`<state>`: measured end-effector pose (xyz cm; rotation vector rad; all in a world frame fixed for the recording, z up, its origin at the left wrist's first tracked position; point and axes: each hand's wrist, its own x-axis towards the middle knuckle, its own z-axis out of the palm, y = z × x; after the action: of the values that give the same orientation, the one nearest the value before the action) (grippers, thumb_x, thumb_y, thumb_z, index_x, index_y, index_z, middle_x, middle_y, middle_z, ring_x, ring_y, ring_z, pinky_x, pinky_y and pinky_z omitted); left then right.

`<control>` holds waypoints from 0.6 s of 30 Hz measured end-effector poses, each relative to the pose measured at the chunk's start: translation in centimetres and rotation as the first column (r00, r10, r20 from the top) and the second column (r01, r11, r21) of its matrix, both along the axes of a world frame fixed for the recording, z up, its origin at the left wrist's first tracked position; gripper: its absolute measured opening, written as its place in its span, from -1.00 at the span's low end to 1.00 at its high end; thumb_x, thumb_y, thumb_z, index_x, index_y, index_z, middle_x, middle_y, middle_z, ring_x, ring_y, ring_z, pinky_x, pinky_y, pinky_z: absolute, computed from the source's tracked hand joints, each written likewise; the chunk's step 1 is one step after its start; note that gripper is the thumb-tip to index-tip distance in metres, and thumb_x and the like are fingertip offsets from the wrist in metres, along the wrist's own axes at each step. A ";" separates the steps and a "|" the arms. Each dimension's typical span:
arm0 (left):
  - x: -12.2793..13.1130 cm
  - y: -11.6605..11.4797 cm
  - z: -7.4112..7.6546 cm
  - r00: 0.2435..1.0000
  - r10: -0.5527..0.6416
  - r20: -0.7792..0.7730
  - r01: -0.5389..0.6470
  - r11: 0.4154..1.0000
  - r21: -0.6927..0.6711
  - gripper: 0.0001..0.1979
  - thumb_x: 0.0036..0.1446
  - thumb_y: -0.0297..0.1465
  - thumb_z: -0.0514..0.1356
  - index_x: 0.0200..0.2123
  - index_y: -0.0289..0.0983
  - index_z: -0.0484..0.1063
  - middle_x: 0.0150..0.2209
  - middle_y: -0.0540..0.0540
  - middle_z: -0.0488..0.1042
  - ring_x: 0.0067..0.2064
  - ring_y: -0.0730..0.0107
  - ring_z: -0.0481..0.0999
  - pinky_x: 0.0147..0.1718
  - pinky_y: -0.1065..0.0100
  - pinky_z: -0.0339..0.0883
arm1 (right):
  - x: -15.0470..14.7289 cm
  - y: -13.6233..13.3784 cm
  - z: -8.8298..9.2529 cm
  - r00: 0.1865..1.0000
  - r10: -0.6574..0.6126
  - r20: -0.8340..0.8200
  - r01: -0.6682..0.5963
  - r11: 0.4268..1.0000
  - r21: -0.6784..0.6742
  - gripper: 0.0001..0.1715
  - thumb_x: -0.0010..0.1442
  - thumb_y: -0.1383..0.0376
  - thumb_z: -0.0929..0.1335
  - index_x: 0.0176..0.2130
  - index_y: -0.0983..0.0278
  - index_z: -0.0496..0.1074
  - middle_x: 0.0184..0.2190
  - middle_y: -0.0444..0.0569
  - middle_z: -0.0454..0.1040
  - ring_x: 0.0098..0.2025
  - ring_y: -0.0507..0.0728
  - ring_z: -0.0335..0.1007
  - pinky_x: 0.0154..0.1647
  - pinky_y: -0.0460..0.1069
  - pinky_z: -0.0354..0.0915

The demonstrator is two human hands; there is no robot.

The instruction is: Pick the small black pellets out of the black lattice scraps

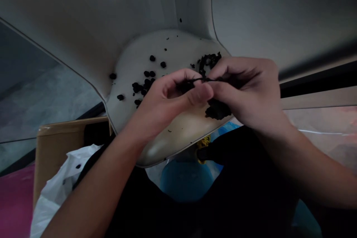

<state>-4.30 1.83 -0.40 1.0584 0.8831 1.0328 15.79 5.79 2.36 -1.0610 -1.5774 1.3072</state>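
Observation:
My left hand [170,95] and my right hand [245,89] meet over a white moulded chair seat [178,134]. Both are closed in a pinch on a thin black cord [208,79] that runs between them. A dark clump [217,109] hangs under my right hand, touching its fingers. Several small black beads [145,81] lie scattered on the seat to the left of my left hand. Another heap of black beads [209,61] sits just behind my right hand's knuckles.
The white chair back [111,18] rises behind the seat. A cardboard box [58,145] with a white plastic bag [52,193] stands at the lower left. A blue round object [185,180] and something yellow [203,143] show below the seat's front edge. A dark rail [318,81] crosses at right.

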 end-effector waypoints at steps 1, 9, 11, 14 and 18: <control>0.1 0.0 0.0 0.998 0.058 -0.040 -0.057 0.998 0.027 -0.72 0.37 -0.06 0.53 -0.15 -0.12 0.71 -0.16 -0.05 0.70 -0.07 0.17 0.74 -0.13 0.24 0.67 | -0.1 -0.1 0.1 1.000 -0.012 0.024 0.012 1.000 0.021 -0.68 0.22 0.32 0.66 -0.49 0.21 0.61 -0.58 -0.23 0.48 -0.51 -0.04 0.27 -0.49 -0.09 0.12; 0.6 0.1 0.3 0.954 0.282 -0.107 -0.256 0.945 0.203 -0.90 0.36 -0.38 0.54 -0.11 -0.07 0.76 -0.06 -0.02 0.79 0.06 0.17 0.80 0.10 0.21 0.70 | 0.9 0.6 -0.8 0.996 -0.054 -0.077 0.048 0.995 -0.086 -0.71 0.29 0.38 0.58 -0.46 0.21 0.60 -0.57 -0.24 0.45 -0.56 -0.05 0.20 -0.55 -0.07 0.04; 0.7 0.0 0.1 0.943 0.320 -0.090 -0.297 0.933 0.202 -0.90 0.36 -0.35 0.53 -0.10 -0.05 0.75 -0.03 -0.03 0.79 0.05 0.16 0.79 0.07 0.21 0.71 | 1.0 0.7 -0.9 0.987 -0.057 -0.147 0.033 0.987 -0.158 -0.71 0.29 0.41 0.57 -0.46 0.20 0.62 -0.58 -0.24 0.43 -0.57 -0.04 0.16 -0.57 -0.05 0.03; 0.7 0.0 -0.3 0.929 0.350 -0.120 -0.323 0.925 0.198 -0.82 0.33 -0.20 0.55 -0.06 -0.03 0.71 0.06 -0.06 0.76 0.10 0.07 0.77 0.06 0.17 0.71 | 0.8 0.7 -0.6 0.972 -0.068 -0.223 0.016 0.974 -0.227 -0.71 0.26 0.44 0.54 -0.48 0.19 0.64 -0.59 -0.23 0.42 -0.59 -0.03 0.14 -0.59 -0.04 0.01; 0.5 0.0 -0.4 0.933 0.340 -0.117 -0.316 0.931 0.184 -0.70 0.25 -0.21 0.61 -0.02 -0.04 0.67 0.13 -0.03 0.71 0.13 0.09 0.75 0.06 0.23 0.69 | 0.5 0.6 -0.1 0.977 -0.049 -0.207 -0.006 0.967 -0.253 -0.72 0.20 0.42 0.55 -0.51 0.20 0.60 -0.61 -0.23 0.37 -0.58 -0.03 0.15 -0.57 -0.05 0.05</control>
<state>-3.85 1.88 -0.79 1.1582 1.1392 1.3378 16.24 6.43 2.25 -1.0484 -1.2614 1.5818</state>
